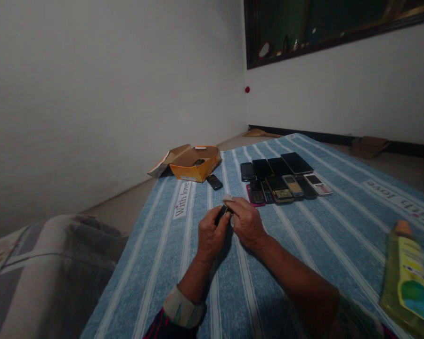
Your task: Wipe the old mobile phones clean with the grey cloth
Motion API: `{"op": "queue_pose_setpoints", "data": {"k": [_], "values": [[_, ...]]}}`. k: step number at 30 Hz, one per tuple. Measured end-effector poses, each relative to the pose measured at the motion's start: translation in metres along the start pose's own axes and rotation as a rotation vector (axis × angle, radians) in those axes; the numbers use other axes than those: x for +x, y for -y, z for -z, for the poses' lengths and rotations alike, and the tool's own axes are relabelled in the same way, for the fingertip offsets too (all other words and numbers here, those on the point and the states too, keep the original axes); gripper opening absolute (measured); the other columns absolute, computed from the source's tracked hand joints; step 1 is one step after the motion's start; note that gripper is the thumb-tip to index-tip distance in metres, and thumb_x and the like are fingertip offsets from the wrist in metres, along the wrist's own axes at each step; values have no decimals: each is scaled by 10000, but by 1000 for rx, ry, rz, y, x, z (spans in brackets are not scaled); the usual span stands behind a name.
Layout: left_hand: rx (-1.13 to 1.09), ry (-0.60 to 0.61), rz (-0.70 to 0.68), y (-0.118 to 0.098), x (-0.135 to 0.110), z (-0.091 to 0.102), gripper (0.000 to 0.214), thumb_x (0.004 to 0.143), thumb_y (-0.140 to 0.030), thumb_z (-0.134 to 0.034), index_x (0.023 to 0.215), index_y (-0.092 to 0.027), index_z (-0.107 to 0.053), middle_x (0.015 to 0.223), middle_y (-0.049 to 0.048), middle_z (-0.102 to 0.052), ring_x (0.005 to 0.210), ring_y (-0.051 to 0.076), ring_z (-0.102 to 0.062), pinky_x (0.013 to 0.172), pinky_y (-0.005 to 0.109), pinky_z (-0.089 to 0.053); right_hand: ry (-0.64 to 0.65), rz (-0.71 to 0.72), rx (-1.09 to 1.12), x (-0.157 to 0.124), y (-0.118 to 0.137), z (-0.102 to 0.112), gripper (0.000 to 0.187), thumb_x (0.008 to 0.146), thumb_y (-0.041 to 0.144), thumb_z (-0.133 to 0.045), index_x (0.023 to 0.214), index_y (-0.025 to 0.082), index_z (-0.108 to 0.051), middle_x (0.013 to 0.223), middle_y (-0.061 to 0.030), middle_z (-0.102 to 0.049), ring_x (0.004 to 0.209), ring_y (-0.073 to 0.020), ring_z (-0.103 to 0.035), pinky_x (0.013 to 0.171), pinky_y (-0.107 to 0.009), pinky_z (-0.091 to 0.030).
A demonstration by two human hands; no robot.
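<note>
Both my hands meet over a blue striped cloth [304, 235]. My left hand [210, 234] is closed around a small black phone [221, 213], gripping its lower end. My right hand [246, 220] is closed too, pinching a small pale wad [228, 198] against the top of the phone. Just beyond my hands lie several phones in two rows [281, 176], dark smartphones behind and keypad phones in front.
An open orange cardboard box [196, 163] sits at the cloth's far left corner, with a loose black phone [214, 181] beside it. A yellow-green bottle [408, 275] lies at the right. A grey striped pillow [45, 273] is at lower left. White walls stand behind.
</note>
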State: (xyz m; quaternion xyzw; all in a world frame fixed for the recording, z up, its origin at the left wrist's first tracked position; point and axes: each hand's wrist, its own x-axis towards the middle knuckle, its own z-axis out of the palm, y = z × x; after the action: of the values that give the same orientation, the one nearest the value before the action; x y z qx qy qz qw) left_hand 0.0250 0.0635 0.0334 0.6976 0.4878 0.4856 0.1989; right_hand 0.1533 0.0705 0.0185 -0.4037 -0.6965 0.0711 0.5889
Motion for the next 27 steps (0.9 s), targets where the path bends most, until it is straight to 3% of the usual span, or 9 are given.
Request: {"op": "queue_pose_setpoints", "data": {"k": [6, 9, 12, 15, 19, 23, 27], "values": [[-30, -14, 2, -1, -2, 0, 210, 828, -328, -618, 945, -180, -711, 857, 54, -717, 794, 200, -658, 784, 316, -521, -79, -172, 130, -1, -8, 0, 430, 738, 41, -414, 951, 199, -752, 961, -70, -732, 941, -189, -685, 905, -345, -550], [-58, -13, 15, -4, -2, 1, 204, 827, -316, -625, 954, -181, -711, 876, 55, -719, 809, 202, -659, 793, 322, -518, -87, -404, 245, -2, -13, 0, 361, 717, 96, -447, 853, 194, -766, 833, -44, -738, 791, -187, -698, 762, -331, -583], [-98, -12, 34, -5, -2, 1, 221, 828, -317, -629, 979, -176, -706, 901, 54, -722, 824, 201, -663, 809, 327, -517, -94, -722, 427, -1, -12, -2, 358, 710, 164, -486, 925, 187, -771, 731, -10, -721, 561, -148, -647, 503, -258, -536], [-122, -16, 47, -4, -1, 0, 219, 822, -323, -641, 973, -180, -710, 898, 48, -726, 830, 202, -666, 813, 329, -520, -138, -884, 594, 2, -10, -4, 393, 671, 195, -535, 988, 167, -766, 728, -11, -725, 505, -126, -620, 429, -216, -477], [-140, -28, 61, -3, -1, 0, 240, 805, -312, -663, 1005, -190, -713, 940, 56, -733, 875, 213, -673, 850, 344, -522, -195, -828, 635, 4, -8, -5, 380, 666, 221, -563, 982, 165, -768, 825, -38, -754, 660, -169, -685, 563, -265, -550], [-153, -46, 64, -3, 1, 1, 283, 792, -307, -672, 1042, -176, -702, 977, 74, -734, 889, 220, -684, 855, 352, -530, -199, -587, 528, 3, -6, -3, 323, 733, 204, -529, 948, 187, -769, 954, -52, -758, 906, -209, -700, 814, -344, -567], [-117, -53, 35, -6, 3, 2, 247, 785, -297, -676, 993, -169, -708, 941, 74, -737, 872, 219, -686, 844, 351, -535, -182, -329, 364, 4, 0, 0, 376, 764, 113, -449, 968, 195, -754, 1000, -66, -740, 991, -189, -683, 918, -338, -535]]}}
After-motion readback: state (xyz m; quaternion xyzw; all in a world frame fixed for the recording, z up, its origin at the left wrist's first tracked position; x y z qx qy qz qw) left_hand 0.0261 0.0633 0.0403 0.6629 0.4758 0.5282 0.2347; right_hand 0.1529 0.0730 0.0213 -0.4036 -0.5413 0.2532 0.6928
